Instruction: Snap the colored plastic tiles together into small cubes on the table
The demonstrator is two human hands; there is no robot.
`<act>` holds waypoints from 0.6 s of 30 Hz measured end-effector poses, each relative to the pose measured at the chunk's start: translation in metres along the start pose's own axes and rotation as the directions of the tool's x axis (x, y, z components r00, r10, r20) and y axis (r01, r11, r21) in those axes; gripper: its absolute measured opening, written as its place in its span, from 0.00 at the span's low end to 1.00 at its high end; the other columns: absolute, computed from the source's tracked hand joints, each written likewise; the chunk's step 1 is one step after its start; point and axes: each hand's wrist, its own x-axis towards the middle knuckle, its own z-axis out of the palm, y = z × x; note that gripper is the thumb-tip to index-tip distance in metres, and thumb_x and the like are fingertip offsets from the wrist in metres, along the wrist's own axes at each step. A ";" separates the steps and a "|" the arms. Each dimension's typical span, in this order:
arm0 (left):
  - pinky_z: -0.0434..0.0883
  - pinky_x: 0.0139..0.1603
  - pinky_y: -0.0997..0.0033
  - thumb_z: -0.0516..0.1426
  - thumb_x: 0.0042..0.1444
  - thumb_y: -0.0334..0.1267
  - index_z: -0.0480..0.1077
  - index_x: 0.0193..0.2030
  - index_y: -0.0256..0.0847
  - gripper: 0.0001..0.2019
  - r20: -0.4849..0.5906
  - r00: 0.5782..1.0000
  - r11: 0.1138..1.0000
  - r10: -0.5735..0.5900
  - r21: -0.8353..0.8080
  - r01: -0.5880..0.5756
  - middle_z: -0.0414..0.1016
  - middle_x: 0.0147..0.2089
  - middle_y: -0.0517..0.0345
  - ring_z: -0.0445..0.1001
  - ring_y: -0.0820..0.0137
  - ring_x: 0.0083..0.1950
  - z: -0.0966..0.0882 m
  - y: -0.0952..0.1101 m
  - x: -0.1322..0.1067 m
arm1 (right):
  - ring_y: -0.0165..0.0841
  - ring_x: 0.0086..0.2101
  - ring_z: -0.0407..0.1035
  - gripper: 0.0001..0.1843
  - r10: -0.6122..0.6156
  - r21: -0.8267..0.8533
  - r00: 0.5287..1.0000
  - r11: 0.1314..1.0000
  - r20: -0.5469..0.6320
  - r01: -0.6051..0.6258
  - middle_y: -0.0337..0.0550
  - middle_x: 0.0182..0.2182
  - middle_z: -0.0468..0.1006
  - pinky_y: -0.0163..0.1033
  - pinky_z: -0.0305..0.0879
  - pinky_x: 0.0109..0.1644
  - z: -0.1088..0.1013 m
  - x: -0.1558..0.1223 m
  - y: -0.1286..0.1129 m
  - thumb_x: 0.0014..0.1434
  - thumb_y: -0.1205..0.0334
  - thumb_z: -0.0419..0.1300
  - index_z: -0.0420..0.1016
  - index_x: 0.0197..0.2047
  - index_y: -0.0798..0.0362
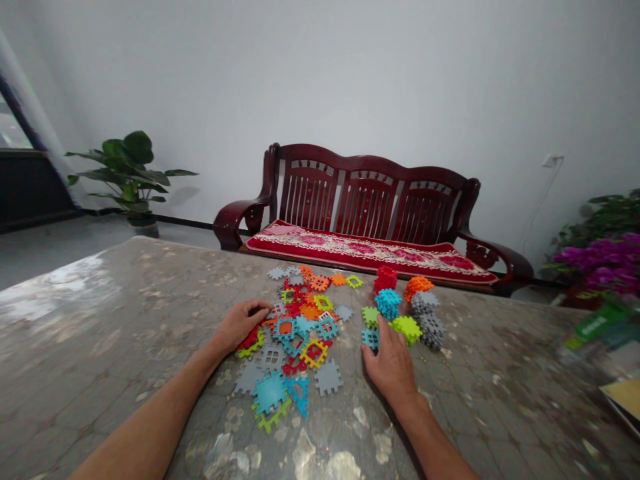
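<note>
Notched plastic interlocking tiles lie in a loose pile [305,327] in the middle of the table, in grey, blue, red, orange, yellow and green. At the pile's left edge is my left hand [244,325], fingers bent and close together beside a grey tile [277,310]; what is under the fingertips is hidden. My right hand [393,367] is to the right of the pile, a blue window-patterned tile [370,339] between thumb and index finger. Just beyond it are a green tile [370,316], a blue stack [388,303] and a lime green stack [407,329].
Farther back stand a red stack [385,279] and an orange stack [418,287], with grey stacks [431,328] on the right. A green package [595,327] lies at the table's right side. Behind the table [150,320] is a wooden bench [365,193]; a potted plant [133,170] stands left.
</note>
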 end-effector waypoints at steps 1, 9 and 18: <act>0.72 0.45 0.66 0.58 0.47 0.55 0.79 0.35 0.43 0.19 0.000 1.000 1.000 -0.001 0.000 0.001 0.83 0.36 0.57 0.79 0.61 0.39 0.000 0.000 0.000 | 0.47 0.55 0.65 0.34 0.006 -0.009 1.000 1.000 0.016 -0.006 0.57 0.56 0.73 0.48 0.60 0.60 -0.001 0.000 -0.001 0.58 0.63 0.58 0.61 0.66 0.61; 0.72 0.45 0.67 0.56 0.49 0.54 0.79 0.36 0.43 0.19 0.005 1.000 1.000 -0.006 0.018 0.006 0.83 0.36 0.58 0.79 0.62 0.40 0.001 -0.003 0.000 | 0.48 0.56 0.65 0.23 0.014 -0.143 0.989 0.990 0.147 0.008 0.57 0.57 0.72 0.48 0.57 0.61 -0.006 0.005 -0.007 0.61 0.62 0.56 0.73 0.58 0.59; 0.73 0.46 0.65 0.57 0.48 0.55 0.80 0.36 0.44 0.19 0.018 1.000 1.000 -0.012 0.014 0.011 0.83 0.36 0.57 0.79 0.60 0.40 0.000 -0.003 0.002 | 0.48 0.54 0.66 0.20 -0.089 -0.198 0.994 0.975 0.061 0.099 0.57 0.55 0.74 0.49 0.58 0.58 0.011 0.009 -0.011 0.60 0.63 0.57 0.75 0.55 0.56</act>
